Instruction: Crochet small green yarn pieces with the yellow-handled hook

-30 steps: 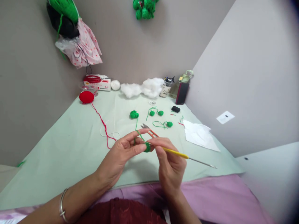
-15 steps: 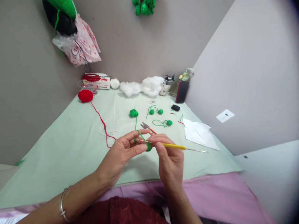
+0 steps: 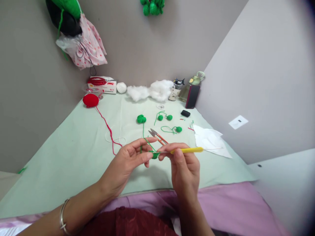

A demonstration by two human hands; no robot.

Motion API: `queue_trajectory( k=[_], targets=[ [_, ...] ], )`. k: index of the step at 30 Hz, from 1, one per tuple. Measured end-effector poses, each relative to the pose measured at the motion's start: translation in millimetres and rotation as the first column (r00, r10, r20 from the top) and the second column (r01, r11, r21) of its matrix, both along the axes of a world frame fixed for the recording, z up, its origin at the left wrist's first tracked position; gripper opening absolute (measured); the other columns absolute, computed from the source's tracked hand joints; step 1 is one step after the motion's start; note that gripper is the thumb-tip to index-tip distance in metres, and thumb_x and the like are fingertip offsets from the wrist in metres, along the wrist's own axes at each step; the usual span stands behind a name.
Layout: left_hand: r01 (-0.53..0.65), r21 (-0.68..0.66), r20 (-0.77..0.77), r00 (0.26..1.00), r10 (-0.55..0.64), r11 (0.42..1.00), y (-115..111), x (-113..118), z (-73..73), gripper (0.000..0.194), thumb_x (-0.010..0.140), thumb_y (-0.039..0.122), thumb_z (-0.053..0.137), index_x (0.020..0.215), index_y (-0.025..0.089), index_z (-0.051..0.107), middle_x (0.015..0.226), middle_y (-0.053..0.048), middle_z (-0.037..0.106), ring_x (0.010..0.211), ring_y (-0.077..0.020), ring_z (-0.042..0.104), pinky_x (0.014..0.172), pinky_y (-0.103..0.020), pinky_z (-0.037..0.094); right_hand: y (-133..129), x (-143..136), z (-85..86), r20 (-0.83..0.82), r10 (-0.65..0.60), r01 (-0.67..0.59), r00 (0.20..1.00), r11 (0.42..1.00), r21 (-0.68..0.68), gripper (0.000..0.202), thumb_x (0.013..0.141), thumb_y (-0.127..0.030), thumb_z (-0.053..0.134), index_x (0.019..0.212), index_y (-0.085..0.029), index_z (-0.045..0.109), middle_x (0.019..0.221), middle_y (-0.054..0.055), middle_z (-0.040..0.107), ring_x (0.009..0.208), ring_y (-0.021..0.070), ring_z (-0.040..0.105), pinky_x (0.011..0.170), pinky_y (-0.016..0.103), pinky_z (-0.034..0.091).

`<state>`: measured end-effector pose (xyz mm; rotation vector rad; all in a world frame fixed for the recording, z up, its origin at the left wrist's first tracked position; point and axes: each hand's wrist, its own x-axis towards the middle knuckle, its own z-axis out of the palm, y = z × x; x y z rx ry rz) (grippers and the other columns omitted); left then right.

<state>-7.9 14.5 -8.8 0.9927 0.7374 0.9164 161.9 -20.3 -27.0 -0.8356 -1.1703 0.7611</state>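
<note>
Head view: we have the left hand (image 3: 129, 158) pinching the small green crochet piece (image 3: 155, 156) between thumb and fingers, green yarn (image 3: 143, 131) running over its raised index finger to the green yarn ball (image 3: 141, 119). Right hand (image 3: 185, 165) grips the yellow-handled hook (image 3: 190, 150), its thin shaft reaching the piece. Piece sits between both hands, above the table (image 3: 81, 164), partly covered by left fingertips; we can't make out stitches or how the hook tip sits in them. Snips (image 3: 159, 137) lie just beyond the hands; we can't tell whether fingers cover the handle ends. Bottle (image 3: 184, 95) is partly behind the phone (image 3: 193, 97). Hanging green crochet bundle (image 3: 153, 7) is cut off by the top edge. Small clear dish (image 3: 160, 107): contents too small for us to read.
</note>
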Motion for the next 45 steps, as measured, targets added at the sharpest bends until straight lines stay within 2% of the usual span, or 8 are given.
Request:
queue_trajectory(
  k=[4, 10, 18, 22, 32, 36, 41, 45],
  targets=[
    [-0.035, 0.046, -0.039, 0.999, 0.037, 0.998, 0, 0, -3.5, 0.030, 0.088, 0.032, 0.081, 0.117, 0.036, 0.081, 0.087, 0.004, 0.060, 0.074, -0.0108, 0.053, 0.079, -0.027, 0.045, -9, 1, -0.9, 0.262, -0.153, 0.125, 0.953, 0.985, 0.123, 0.026, 0.107, -0.017, 0.049, 0.107, -0.025, 0.074, 0.097, 0.002, 0.077, 0.081, 0.0137, 0.071, 0.081, 0.032, 0.059],
    [-0.067, 0.105, -0.047, 0.996, 0.072, 0.992, -3, 3, -4.8, 0.035, 0.085, 0.029, 0.085, 0.119, 0.034, 0.080, 0.086, 0.003, 0.063, 0.083, -0.0128, 0.055, 0.082, -0.026, 0.046, -10, -1, -4.2, 0.484, -0.299, 0.118, 0.823, 0.922, 0.369, 0.028, 0.101, -0.007, 0.051, 0.115, -0.022, 0.069, 0.103, 0.007, 0.077, 0.096, 0.0189, 0.074, 0.083, 0.036, 0.061],
    [-0.027, 0.078, -0.036, 0.999, 0.030, 0.997, 0, -1, -1.5, 0.032, 0.087, 0.033, 0.084, 0.118, 0.037, 0.080, 0.086, 0.005, 0.063, 0.080, -0.0110, 0.058, 0.077, -0.024, 0.047, -9, -1, -2.4, 0.253, -0.192, 0.117, 0.948, 0.951, 0.285, 0.027, 0.104, -0.010, 0.048, 0.111, -0.024, 0.070, 0.099, 0.003, 0.078, 0.090, 0.0182, 0.073, 0.079, 0.036, 0.059],
    [-0.036, 0.100, -0.060, 0.997, 0.042, 0.994, -1, -1, -1.1, 0.030, 0.089, 0.031, 0.082, 0.118, 0.037, 0.080, 0.086, 0.005, 0.064, 0.080, -0.0111, 0.058, 0.080, -0.024, 0.047, -10, 1, -1.4, 0.299, -0.151, 0.080, 0.942, 0.968, 0.237, 0.027, 0.104, -0.010, 0.049, 0.111, -0.026, 0.070, 0.102, 0.003, 0.078, 0.092, 0.0178, 0.073, 0.084, 0.036, 0.058],
    [-0.129, 0.171, -0.116, 0.982, 0.150, 0.977, -4, 4, 3.4, 0.031, 0.083, 0.030, 0.087, 0.114, 0.030, 0.081, 0.082, 0.003, 0.064, 0.081, -0.0133, 0.056, 0.081, -0.025, 0.047, -12, -1, -5.2, 0.609, -0.368, 0.092, 0.702, 0.896, 0.435, 0.031, 0.097, -0.007, 0.057, 0.122, -0.023, 0.068, 0.107, 0.010, 0.076, 0.095, 0.0210, 0.074, 0.080, 0.036, 0.062],
    [-0.013, -0.011, 0.002, 1.000, 0.013, 1.000, -2, 4, 3.8, 0.044, 0.084, 0.032, 0.087, 0.127, 0.030, 0.077, 0.078, 0.004, 0.061, 0.072, -0.0105, 0.052, 0.073, -0.024, 0.044, -10, -5, -14.4, 0.621, -0.550, 0.152, 0.558, 0.804, 0.575, 0.039, 0.093, -0.005, 0.066, 0.127, -0.023, 0.072, 0.108, 0.011, 0.075, 0.099, 0.0234, 0.072, 0.081, 0.036, 0.062],
    [0.048, -0.178, 0.090, 0.995, -0.032, 0.983, 5, 0, 4.5, 0.040, 0.083, 0.031, 0.087, 0.122, 0.027, 0.081, 0.083, 0.003, 0.061, 0.067, -0.0082, 0.048, 0.068, -0.022, 0.040, -7, -5, -3.7, 0.352, -0.317, 0.220, 0.880, 0.932, 0.289, 0.028, 0.102, -0.012, 0.055, 0.112, -0.028, 0.075, 0.094, 0.004, 0.075, 0.086, 0.0197, 0.071, 0.078, 0.038, 0.060],
    [0.000, -0.068, 0.064, 0.998, 0.005, 0.998, 4, 2, 3.2, 0.036, 0.082, 0.029, 0.087, 0.118, 0.030, 0.083, 0.086, 0.002, 0.063, 0.082, -0.0132, 0.055, 0.082, -0.026, 0.045, -2, -9, 5.3, 0.177, -0.166, 0.148, 0.970, 0.983, 0.113, 0.022, 0.104, -0.020, 0.056, 0.099, -0.027, 0.076, 0.086, 0.002, 0.074, 0.081, 0.0191, 0.069, 0.077, 0.038, 0.059]
  ],
)
